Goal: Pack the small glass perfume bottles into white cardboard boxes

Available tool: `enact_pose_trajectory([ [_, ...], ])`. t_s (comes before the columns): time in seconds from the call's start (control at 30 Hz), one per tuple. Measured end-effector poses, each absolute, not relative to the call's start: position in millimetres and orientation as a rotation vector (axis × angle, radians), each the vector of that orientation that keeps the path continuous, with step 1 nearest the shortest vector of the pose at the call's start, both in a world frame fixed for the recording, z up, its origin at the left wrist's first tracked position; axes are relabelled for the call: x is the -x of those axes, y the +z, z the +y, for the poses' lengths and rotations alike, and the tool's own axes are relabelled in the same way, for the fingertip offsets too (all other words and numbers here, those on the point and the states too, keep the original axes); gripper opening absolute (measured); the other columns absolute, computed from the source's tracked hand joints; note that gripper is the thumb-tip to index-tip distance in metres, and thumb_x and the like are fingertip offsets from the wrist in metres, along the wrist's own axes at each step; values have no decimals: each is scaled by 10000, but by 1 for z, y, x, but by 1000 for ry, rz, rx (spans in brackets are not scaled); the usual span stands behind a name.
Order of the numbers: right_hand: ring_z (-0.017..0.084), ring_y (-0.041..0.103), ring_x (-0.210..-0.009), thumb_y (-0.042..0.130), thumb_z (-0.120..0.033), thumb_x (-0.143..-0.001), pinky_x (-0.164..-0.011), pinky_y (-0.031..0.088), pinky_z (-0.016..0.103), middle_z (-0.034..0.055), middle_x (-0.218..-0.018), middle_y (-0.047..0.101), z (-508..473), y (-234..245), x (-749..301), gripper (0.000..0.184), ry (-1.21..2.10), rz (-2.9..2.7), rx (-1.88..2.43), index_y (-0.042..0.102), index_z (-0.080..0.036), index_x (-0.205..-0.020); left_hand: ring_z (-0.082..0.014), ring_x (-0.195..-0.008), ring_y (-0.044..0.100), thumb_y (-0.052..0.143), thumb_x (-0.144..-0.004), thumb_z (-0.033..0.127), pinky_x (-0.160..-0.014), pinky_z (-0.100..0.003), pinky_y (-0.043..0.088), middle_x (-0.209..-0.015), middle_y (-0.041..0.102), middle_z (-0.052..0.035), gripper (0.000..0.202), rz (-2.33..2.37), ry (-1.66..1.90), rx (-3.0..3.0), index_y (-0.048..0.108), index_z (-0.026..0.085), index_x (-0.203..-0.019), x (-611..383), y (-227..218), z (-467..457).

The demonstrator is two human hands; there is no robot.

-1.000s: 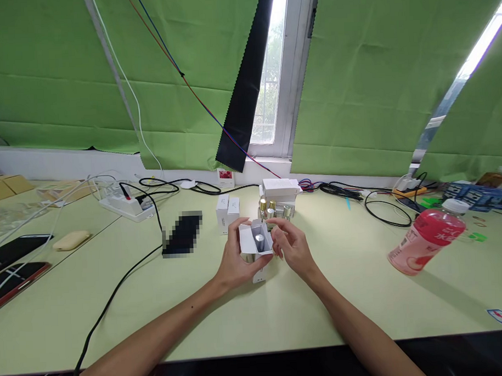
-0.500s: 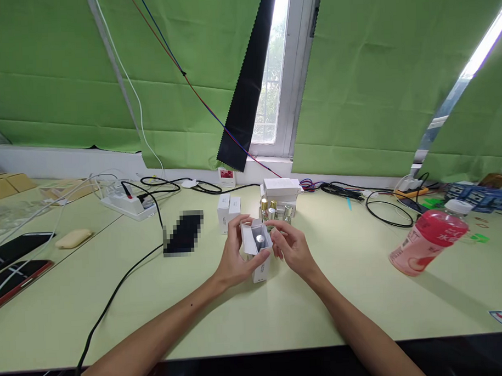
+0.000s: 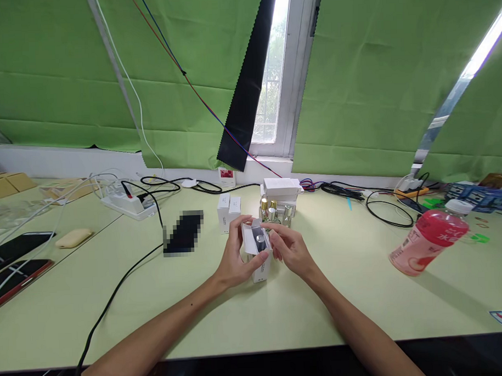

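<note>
Your left hand [image 3: 237,260] is gripping the white oblong cardboard box [image 3: 260,272] on the pale-green tabletop [image 3: 239,320], long axis upright, open end facing up, your right hand [image 3: 292,249] curling at the rim, can't tell if pinching!

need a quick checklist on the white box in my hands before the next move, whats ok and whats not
1. Left hand has hold of the open white box: ok, thumb in front, fingers around the far side.
2. Silver cap inside the box: ok, it shows in the opening.
3. Flap closed: not ok, it stands open.
4. Right hand touching the box: cannot tell, its fingertips are at the rim but contact is unclear.
5. Small bottles behind untouched: cannot tell, the right hand overlaps them in this view.
6. Pink drink bottle away from both hands: ok, well off to the right.
</note>
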State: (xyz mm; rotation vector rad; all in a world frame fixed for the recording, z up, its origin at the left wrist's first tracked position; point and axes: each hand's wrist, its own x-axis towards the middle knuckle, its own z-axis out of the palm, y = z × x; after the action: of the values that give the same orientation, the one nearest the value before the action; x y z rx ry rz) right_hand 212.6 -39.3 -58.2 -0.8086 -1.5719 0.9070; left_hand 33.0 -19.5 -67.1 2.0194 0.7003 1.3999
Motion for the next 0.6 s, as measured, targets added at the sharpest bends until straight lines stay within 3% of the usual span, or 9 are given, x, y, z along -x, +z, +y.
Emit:
enact_pose_trajectory([
  [0.2,92,508,-571,527,-550,-973,-508,446,245,51,-946,637,-41,-58,-212,439,892,-1640,824,732,-232,-1195,-266,-1162,559,694,-849,436,-954,-404,507,-1285,476,-109,665,692,1409,-2020,317,259,-1367,-34,-66,-21],
  [0.6,99,486,-605,503,-574,-983,-503,427,224,10,-787,487,-38,-60,-213,499,827,-1707,839,757,-198,-1191,-258,-1123,574,688,-864,392,-922,-399,519,-1249,488,-98,628,671,1449,-2033,337,263,-1369,-34,-67,-19],
])
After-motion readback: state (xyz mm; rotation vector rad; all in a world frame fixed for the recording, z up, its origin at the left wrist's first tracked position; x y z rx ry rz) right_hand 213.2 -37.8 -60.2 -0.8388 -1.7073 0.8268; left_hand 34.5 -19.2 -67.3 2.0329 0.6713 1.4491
